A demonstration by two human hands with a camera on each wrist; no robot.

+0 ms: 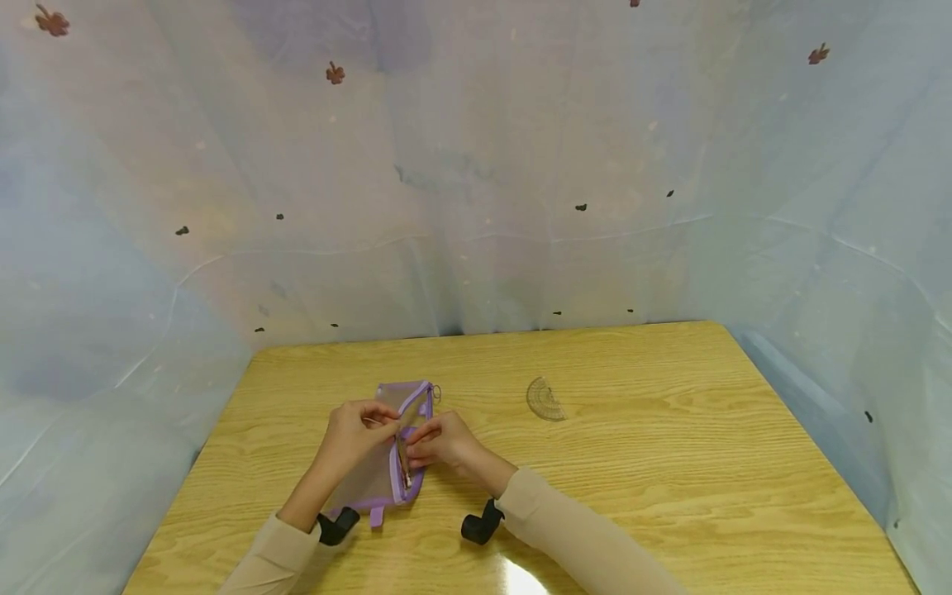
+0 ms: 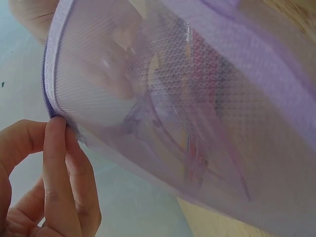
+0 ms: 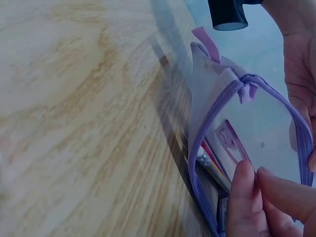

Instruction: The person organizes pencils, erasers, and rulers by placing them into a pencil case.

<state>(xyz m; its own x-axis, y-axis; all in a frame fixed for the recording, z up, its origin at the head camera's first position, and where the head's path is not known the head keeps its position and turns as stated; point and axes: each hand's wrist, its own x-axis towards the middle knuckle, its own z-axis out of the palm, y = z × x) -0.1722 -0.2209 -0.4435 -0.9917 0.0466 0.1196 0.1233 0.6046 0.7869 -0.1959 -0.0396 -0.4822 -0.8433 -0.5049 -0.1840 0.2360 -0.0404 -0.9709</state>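
A purple-edged mesh pencil case [image 1: 364,479] lies on the table with its zipper side open. My left hand [image 1: 355,438] pinches the zippered edge of the opening, as the left wrist view shows at the fingertips [image 2: 57,128]. My right hand [image 1: 446,442] reaches into the mouth of the case. Its thumb and fingers [image 3: 242,197] pinch a clear pink set square [image 3: 229,140], mostly inside the case. Pencils [image 3: 215,168] lie beside it, and a small dark item [image 3: 223,212] sits lower in the case. Through the mesh, the set square's pointed corner [image 2: 239,180] shows.
A clear protractor [image 1: 545,400] lies on the wooden table [image 1: 669,463], right of the case. A metal ring [image 1: 436,393] hangs at the case's far end. Black wrist mounts [image 1: 482,522] are near both wrists. A patterned curtain [image 1: 476,165] surrounds the table's back and sides.
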